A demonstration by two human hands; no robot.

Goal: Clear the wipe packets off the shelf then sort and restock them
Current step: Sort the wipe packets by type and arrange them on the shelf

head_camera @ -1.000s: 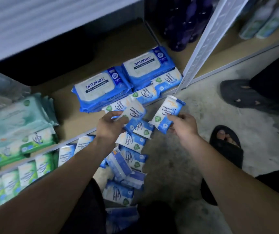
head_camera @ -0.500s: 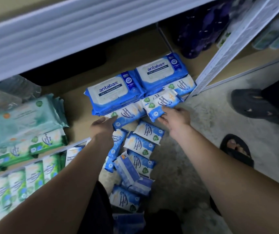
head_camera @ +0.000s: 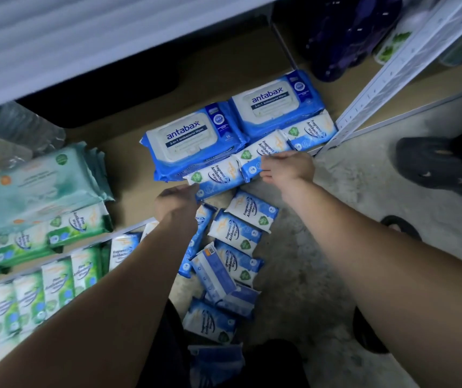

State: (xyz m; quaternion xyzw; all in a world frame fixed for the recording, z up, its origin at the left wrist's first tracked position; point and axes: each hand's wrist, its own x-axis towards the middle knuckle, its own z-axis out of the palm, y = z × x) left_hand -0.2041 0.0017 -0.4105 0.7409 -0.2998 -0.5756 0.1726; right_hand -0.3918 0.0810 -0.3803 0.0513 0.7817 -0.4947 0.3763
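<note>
Tan shelf board (head_camera: 129, 152) over grey concrete floor (head_camera: 350, 191); L hand (head_camera: 175, 204) pinches left blue packet (head_camera: 218, 175), R hand (head_camera: 290, 168) grips middle packet (head_camera: 266, 147).

Bare forearms (head_camera: 112, 289) — dark clothing (head_camera: 269, 365), black sandal (head_camera: 395, 221)

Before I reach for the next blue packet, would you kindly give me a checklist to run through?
1. Front row in place: ok; left packet, middle packet and right packet lie side by side before the antabax packs.
2. Right hand free: not ok; it pinches the middle packet.
3. Left hand free: cannot tell; its fingers meet the left packet's corner, grip hidden.
4. Stock remaining: ok; floor packets lie below the hands.
5. Sorting: ok; pine packets sit apart, at the left of the shelf.
</note>
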